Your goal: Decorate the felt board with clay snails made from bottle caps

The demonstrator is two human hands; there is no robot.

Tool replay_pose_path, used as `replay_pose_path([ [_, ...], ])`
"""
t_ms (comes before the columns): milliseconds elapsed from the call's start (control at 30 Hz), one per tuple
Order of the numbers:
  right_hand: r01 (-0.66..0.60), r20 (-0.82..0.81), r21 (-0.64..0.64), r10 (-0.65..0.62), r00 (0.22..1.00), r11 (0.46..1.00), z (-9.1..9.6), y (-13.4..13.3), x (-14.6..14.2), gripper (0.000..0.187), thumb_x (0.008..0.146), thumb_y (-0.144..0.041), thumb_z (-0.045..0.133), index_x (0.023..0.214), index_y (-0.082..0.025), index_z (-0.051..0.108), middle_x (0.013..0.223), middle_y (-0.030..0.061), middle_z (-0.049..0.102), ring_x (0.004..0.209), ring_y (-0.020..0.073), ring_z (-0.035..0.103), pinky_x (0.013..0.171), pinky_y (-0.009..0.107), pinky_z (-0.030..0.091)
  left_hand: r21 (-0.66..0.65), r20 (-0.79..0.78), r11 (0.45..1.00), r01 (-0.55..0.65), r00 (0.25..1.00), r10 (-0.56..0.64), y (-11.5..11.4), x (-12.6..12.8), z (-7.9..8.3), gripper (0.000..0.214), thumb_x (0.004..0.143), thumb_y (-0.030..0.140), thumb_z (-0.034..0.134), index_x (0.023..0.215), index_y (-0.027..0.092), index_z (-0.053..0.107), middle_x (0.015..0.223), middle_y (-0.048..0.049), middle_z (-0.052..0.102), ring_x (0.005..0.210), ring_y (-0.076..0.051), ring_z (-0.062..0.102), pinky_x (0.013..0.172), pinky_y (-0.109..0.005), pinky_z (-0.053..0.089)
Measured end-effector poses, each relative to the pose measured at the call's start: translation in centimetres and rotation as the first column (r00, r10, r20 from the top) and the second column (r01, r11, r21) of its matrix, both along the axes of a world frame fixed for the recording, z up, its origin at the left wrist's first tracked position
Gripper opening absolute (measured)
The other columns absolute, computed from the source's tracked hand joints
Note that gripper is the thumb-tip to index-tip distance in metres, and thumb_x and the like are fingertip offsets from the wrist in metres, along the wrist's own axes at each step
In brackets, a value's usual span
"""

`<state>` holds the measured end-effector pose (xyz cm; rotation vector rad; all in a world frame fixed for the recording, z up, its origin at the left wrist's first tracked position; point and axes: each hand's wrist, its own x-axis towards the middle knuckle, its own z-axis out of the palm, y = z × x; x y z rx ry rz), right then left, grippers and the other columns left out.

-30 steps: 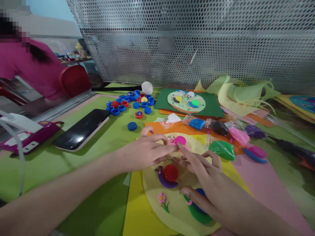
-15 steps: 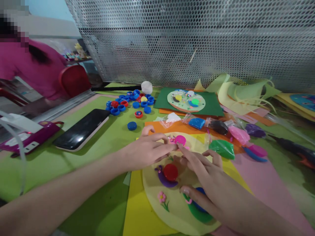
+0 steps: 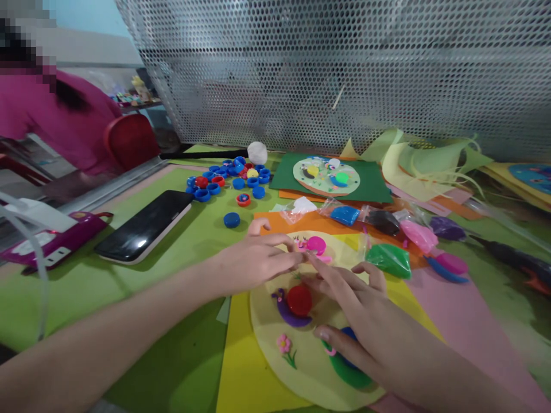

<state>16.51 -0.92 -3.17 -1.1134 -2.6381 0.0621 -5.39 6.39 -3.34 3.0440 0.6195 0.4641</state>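
Note:
My left hand (image 3: 258, 261) reaches over a round cream card (image 3: 275, 367), fingers stretched and apart. Its fingertips meet those of my right hand (image 3: 361, 312) just below a pink clay snail (image 3: 316, 245). The right index finger is stretched out and its thumb is spread wide; I see nothing held in either hand. Whether the fingertips press on clay or card is hidden. Beneath the hands, the card carries a purple clay snail with a red cap (image 3: 299, 301) as its shell and a pink clay flower (image 3: 284, 344). A green clay snail (image 3: 350, 376) is partly covered by my right thumb.
Bags of clay, such as a green one (image 3: 390, 260), lie right of the card. Several bottle caps (image 3: 213, 188) and a phone (image 3: 144, 226) are on the left. A decorated card (image 3: 326, 176) lies behind. A person in pink (image 3: 73, 123) sits far left.
My right index fingertip has drawn back slightly from the pink snail's cap toward me, showing more of the snail. My left hand stays almost where it was.

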Motion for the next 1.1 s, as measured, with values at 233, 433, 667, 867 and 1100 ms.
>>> replay_pose_path([
  [233,0.007,-0.011,-0.014,-0.008,1.000,1.000,-0.1,0.1,0.0,0.056,0.090,-0.031,0.035,0.139,-0.010,0.015,0.106,0.0138,0.066,0.100,0.0291,0.058,0.084,0.055,0.043,0.023,-0.007,1.000,0.003,1.000,-0.002,0.1,-0.2,0.7,0.019,0.095,0.016,0.041,0.109,0.012,0.053,0.082,-0.0043,0.072,0.099,-0.019,0.059,0.086,-0.031,0.036],
  [433,0.008,-0.028,-0.025,-0.008,1.000,1.000,0.2,0.1,-0.1,0.063,0.090,-0.030,0.035,0.143,-0.013,0.005,0.107,0.0136,0.066,0.098,0.0290,0.059,0.084,0.055,0.042,0.028,-0.038,1.000,-0.013,0.999,0.014,-0.1,-0.5,1.2,0.027,0.088,0.012,0.052,0.115,0.010,0.049,0.090,-0.0083,0.072,0.102,-0.023,0.059,0.087,-0.034,0.037],
  [667,0.018,-0.016,-0.015,-0.019,1.000,1.000,0.2,0.2,-0.2,0.065,0.091,-0.035,0.034,0.143,-0.013,0.001,0.107,0.0147,0.064,0.096,0.0297,0.059,0.081,0.056,0.042,0.032,-0.022,0.999,-0.020,1.000,0.021,-0.2,-0.3,1.1,0.031,0.087,0.012,0.052,0.118,0.011,0.045,0.097,-0.0097,0.071,0.098,-0.021,0.062,0.089,-0.035,0.038],
  [867,0.035,-0.011,-0.074,-0.036,0.999,0.997,0.1,0.1,-0.2,0.065,0.091,-0.036,0.035,0.143,-0.014,0.002,0.109,0.0146,0.062,0.098,0.0296,0.057,0.082,0.053,0.041,-0.011,-0.052,1.000,-0.025,0.998,0.024,-0.2,-0.3,1.1,0.038,0.083,0.007,0.055,0.118,0.010,0.044,0.097,-0.0096,0.071,0.099,-0.020,0.063,0.088,-0.032,0.040],
  [1100,0.029,-0.014,-0.049,-0.030,0.999,0.998,-0.1,0.3,-0.2,0.065,0.093,-0.042,0.031,0.143,-0.013,0.001,0.108,0.0156,0.061,0.096,0.0304,0.057,0.081,0.055,0.041,-0.028,-0.083,0.997,-0.065,0.995,0.063,-0.6,-0.2,1.3,0.037,0.082,0.010,0.058,0.116,0.011,0.045,0.098,-0.0084,0.070,0.097,-0.020,0.064,0.089,-0.033,0.039],
])
